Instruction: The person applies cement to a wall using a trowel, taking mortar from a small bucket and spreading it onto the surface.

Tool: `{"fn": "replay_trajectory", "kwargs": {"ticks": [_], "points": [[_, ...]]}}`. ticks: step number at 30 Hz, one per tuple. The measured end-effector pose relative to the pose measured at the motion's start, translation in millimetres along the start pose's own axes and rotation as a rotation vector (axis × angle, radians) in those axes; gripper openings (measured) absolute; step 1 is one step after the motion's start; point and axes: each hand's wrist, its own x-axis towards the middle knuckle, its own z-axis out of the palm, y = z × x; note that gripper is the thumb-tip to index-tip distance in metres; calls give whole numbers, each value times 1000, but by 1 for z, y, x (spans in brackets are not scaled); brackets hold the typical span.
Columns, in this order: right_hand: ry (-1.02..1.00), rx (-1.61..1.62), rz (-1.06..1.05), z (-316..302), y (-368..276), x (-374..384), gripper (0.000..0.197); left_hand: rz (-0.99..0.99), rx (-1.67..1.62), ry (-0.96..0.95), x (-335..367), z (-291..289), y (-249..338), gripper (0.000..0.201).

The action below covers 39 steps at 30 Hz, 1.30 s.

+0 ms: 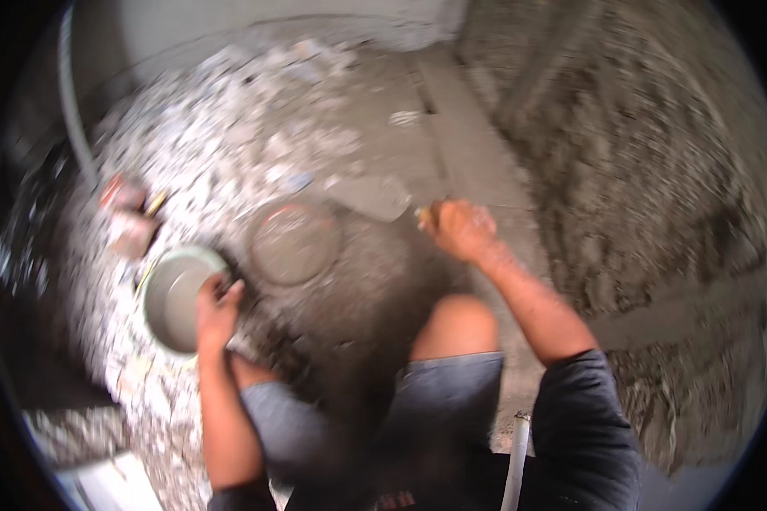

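Hands: 2, left hand [217, 308] on 1 of 2 pans [179, 298], right hand [458, 228] gripping 1 trowel [373, 198].

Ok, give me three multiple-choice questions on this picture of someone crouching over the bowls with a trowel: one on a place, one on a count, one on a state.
1. Where does the left hand rest?
A. on the rim of the pale green round bowl
B. on the knee
C. on the wall

2. How many round bowls lie on the ground?
A. one
B. two
C. four

3. What does the right hand hold?
A. nothing
B. a white pipe
C. the grey flat-bladed trowel

Answers: 1 A, its fingers curl over the bowl's edge; 2 B, the green one and the reddish-rimmed round bowl beside it; 3 C, its fist closes on the trowel's handle.
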Motion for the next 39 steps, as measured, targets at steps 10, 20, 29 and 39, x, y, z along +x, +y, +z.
{"fn": "replay_trajectory", "kwargs": {"ticks": [10,20,29,39], "points": [[122,-494,-469,90,-152,97,21,25,156,-9,-21,-37,34,49],[-363,-68,-253,121,-177,89,47,-12,41,27,-22,-68,21,52],[-581,339,-120,118,-156,92,40,-10,17,-44,-12,-60,22,54],[-514,749,-35,88,-109,64,34,-22,-36,-29,-17,-65,18,58]]}}
